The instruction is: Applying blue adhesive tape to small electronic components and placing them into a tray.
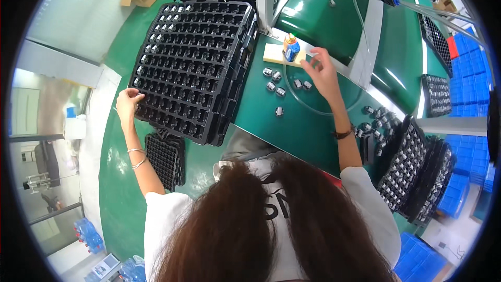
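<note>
**Hands at tray and bottle**

Here the left hand curls closed on the near left edge of the top black tray, which lies on a stack. The right hand hovers half open, fingers loose, holding nothing, just beside the small bottle on its pale block. Gripping the tray rim squarely would likely steady it. Small parts lie scattered on the green bench, with open room before them.

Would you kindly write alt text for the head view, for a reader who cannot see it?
Seen from above, a person's left hand grips the edge of a stack of black compartment trays, while the right hand reaches toward a small bottle on a green table. Small metal parts lie between them.
</note>
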A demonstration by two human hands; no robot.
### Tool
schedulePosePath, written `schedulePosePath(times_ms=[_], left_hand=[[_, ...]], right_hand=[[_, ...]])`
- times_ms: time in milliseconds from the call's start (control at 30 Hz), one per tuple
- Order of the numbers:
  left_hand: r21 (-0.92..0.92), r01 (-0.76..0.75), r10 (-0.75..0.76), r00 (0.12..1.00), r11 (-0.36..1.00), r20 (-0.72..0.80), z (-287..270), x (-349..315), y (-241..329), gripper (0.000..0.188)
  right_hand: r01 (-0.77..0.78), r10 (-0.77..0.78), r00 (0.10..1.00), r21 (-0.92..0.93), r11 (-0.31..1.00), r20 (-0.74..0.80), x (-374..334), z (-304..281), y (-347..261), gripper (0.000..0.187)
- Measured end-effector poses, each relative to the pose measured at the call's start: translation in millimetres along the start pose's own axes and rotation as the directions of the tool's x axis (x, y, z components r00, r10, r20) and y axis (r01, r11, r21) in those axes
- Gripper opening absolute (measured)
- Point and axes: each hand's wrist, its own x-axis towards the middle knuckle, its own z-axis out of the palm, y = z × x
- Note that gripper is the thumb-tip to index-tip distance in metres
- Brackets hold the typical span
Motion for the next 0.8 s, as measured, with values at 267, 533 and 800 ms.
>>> schedulePosePath(times_ms=[267, 533, 800], left_hand=[[-0.301, -0.041, 0.062, 0.996, 0.953, 0.062, -25.1, 1.2, 4.1, 0.023], [-0.958, 0.276, 0.116, 0.957, -0.08, 0.266, -13.3, -76.3, 85.9, 0.033], [-0.684, 0.613, 0.401, 0.785, -0.395, 0.471, 43.1, -145.9, 216.0, 0.044]], right_hand=[[0.147, -0.196, 0.972, -0.312, 0.939, -0.132, 36.0, 44.2, -15.7, 0.052], [0.057, -0.068, 0.954, -0.044, 0.997, -0.293, 117.7, 3.3, 44.8, 0.035], [-0.096, -0.128, 0.874, -0.424, 0.901, -0.47, 187.5, -47.0, 128.2, 0.042]])
